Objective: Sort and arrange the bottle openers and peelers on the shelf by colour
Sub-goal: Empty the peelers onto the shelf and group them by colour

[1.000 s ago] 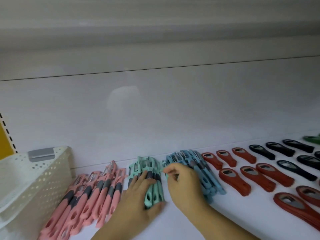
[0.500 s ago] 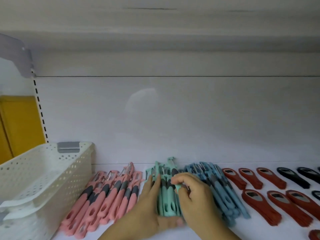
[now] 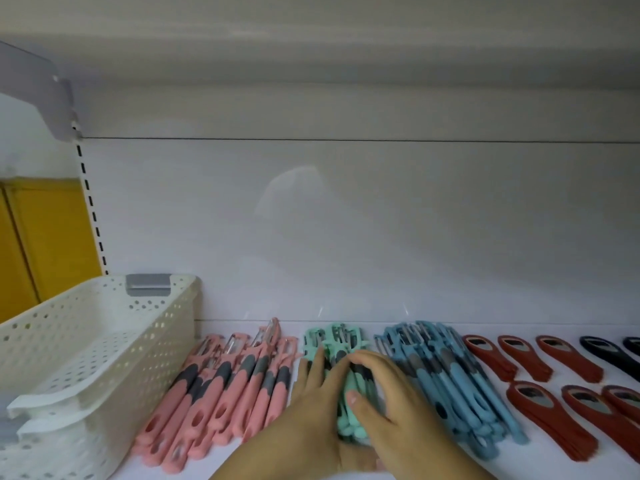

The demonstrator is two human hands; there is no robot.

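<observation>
A bundle of mint-green peelers (image 3: 333, 341) lies on the white shelf (image 3: 540, 462), between a pink peeler row (image 3: 221, 393) and a blue peeler pile (image 3: 450, 375). My left hand (image 3: 311, 414) presses straight fingers against the bundle's left side. My right hand (image 3: 391, 407) curls over its right side, thumb on the handles. Red bottle openers (image 3: 554, 362) lie in two rows further right, with black bottle openers (image 3: 602, 351) at the far right edge.
A white perforated basket (image 3: 104, 306) with a grey handle clip stands at the left end of the shelf. The shelf's white back wall rises close behind the peelers. A yellow panel shows beyond the left upright.
The view has swung left and down. My hands have closed in on both sides of the mint-green peelers, squeezing them into a tighter bundle; a peeler that stood up half a second ago now lies flat.
</observation>
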